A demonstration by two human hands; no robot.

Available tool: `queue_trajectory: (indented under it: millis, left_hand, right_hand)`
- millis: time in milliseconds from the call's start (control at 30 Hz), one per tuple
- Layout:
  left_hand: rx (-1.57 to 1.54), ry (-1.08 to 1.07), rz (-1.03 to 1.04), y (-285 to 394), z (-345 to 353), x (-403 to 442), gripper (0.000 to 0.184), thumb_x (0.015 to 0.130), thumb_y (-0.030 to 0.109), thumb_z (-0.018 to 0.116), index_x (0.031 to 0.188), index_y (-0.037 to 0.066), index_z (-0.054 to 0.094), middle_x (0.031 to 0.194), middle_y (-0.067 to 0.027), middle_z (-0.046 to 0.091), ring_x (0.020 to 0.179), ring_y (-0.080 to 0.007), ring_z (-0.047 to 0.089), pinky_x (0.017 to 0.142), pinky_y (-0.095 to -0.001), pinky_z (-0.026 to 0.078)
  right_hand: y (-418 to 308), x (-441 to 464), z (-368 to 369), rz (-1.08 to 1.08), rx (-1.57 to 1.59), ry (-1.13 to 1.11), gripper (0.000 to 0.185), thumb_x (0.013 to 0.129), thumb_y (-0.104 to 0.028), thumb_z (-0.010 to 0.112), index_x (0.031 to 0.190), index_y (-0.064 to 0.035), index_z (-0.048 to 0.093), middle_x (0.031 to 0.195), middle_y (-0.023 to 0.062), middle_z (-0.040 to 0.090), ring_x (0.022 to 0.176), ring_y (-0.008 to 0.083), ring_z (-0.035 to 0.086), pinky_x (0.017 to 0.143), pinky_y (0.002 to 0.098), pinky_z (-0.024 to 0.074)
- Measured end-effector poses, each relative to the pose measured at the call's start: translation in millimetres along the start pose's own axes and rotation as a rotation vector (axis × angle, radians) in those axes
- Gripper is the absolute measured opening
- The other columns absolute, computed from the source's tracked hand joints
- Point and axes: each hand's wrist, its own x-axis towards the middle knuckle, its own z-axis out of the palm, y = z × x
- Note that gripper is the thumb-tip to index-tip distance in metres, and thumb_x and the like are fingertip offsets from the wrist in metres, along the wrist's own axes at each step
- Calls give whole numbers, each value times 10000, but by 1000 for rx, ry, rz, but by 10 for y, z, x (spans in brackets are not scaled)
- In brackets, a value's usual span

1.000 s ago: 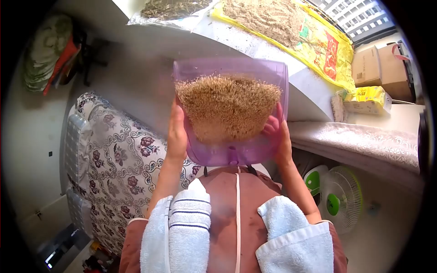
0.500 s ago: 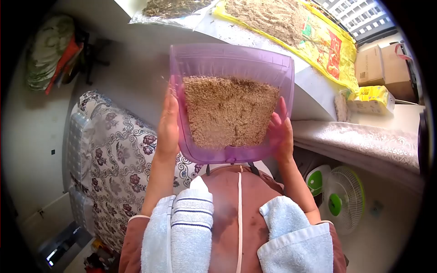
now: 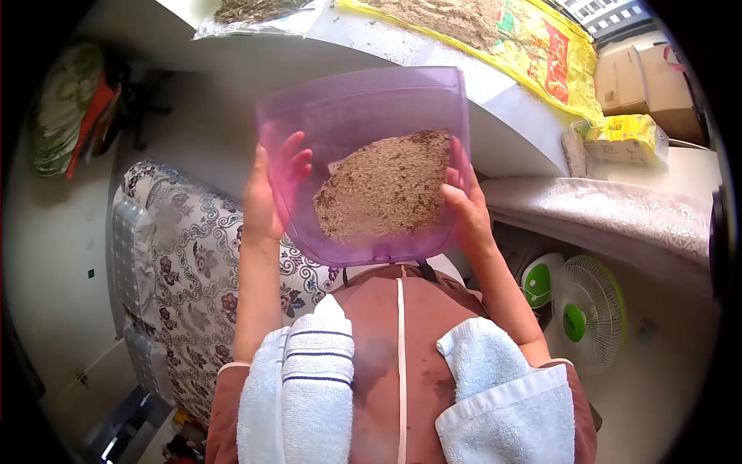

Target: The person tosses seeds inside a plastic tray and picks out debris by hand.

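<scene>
A see-through purple plastic bin [image 3: 363, 100] is held in the air in front of my chest, between both hands. Small tan grains [image 3: 386, 185] lie in it, heaped toward its right and lower part, with bare plastic showing at the upper left. My left hand [image 3: 267, 189] grips the left wall, its fingers visible through the plastic. On the right wall, my right hand [image 3: 468, 205] has its thumb at the near side and its fingers partly hidden behind the purple plastic.
Beyond the bin, a white ledge [image 3: 402, 52] holds a yellow sack [image 3: 570, 108] spread under brown material, and a clear sheet with darker husks. Cardboard boxes [image 3: 618, 81] stand at right, above a fan [image 3: 591, 309]. A flowered bed [image 3: 201, 263] is at left.
The bin has moved left and slightly up in view. Its grains have slid from an even spread into a heap toward the right, baring the left side.
</scene>
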Motion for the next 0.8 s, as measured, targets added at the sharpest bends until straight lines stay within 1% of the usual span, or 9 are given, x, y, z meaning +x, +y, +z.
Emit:
queue_trajectory:
  millis: [33, 133, 267, 300, 433, 567, 700, 767, 800]
  left_hand:
    - [38, 77, 1, -72, -33, 58, 572, 1008, 440, 318, 1471, 120, 214, 1236, -146, 541, 1047, -230, 565, 913, -356, 468]
    - [111, 222, 10, -221, 4, 8, 563, 1007, 450, 308, 1460, 119, 246, 1152, -127, 572, 1009, -220, 576, 903, -359, 474]
    - [66, 253, 173, -62, 203, -188, 571, 1009, 469, 264, 1453, 110, 262, 1105, -115, 583, 977, -212, 588, 880, -354, 482]
    - [107, 254, 186, -54, 228, -176, 576, 1011, 475, 241, 1456, 111, 257, 1097, -114, 586, 975, -208, 590, 867, -349, 487]
    - [169, 242, 28, -496, 47, -60, 550, 1011, 434, 317, 1451, 106, 272, 1021, -87, 623, 899, -180, 618, 828, -320, 499]
    - [128, 281, -25, -433, 18, -44, 556, 1009, 450, 299, 1455, 119, 265, 1049, -95, 617, 942, -194, 612, 853, -322, 489]
    - [93, 183, 250, 164, 399, -214, 554, 1015, 449, 250, 1471, 136, 232, 1093, -102, 597, 1017, -208, 581, 935, -346, 449]
    - [181, 154, 227, 86, 348, -153, 548, 1017, 441, 257, 1478, 145, 219, 1107, -96, 591, 1036, -198, 569, 945, -342, 442]
    - [227, 142, 219, 8, 297, -114, 546, 1019, 436, 260, 1481, 150, 213, 1114, -93, 589, 1045, -193, 562, 951, -340, 439]
  right_hand:
    - [-51, 37, 61, 16, 31, -4, 681, 897, -176, 501, 1494, -79, 188, 1467, 75, 331, 1304, 186, 368, 1090, 339, 271]
    - [-114, 187, 26, 117, 162, 45, 637, 914, -161, 483, 1482, -52, 217, 1498, 71, 289, 1332, 161, 327, 1103, 326, 247]
    - [-496, 79, 160, -62, 66, -13, 625, 942, -209, 497, 1476, -34, 225, 1489, 82, 311, 1357, 172, 303, 1112, 318, 225]
    - [-410, 68, 148, -54, 73, 24, 652, 955, -303, 473, 1491, -65, 186, 1470, 92, 335, 1294, 182, 391, 1080, 323, 291]
    - [236, -70, -245, 195, 59, 63, 686, 954, -418, 450, 1505, -137, 153, 1309, 111, 479, 1117, 203, 523, 986, 348, 389]
    - [60, 8, -195, 159, 50, 60, 701, 954, -469, 418, 1508, -145, 136, 1261, 120, 494, 1092, 206, 527, 967, 356, 401]
    - [-495, 53, 91, -152, 46, -33, 736, 958, -469, 395, 1507, -94, 77, 1347, 131, 425, 1208, 227, 459, 1034, 352, 349]
    - [-388, 67, 126, 57, 693, 162, 745, 955, -473, 398, 1506, -92, 72, 1363, 126, 416, 1227, 232, 447, 1046, 366, 339]
    - [-113, 38, 67, 48, 464, 131, 735, 954, -472, 399, 1508, -111, 77, 1354, 114, 424, 1215, 227, 455, 1039, 368, 351]
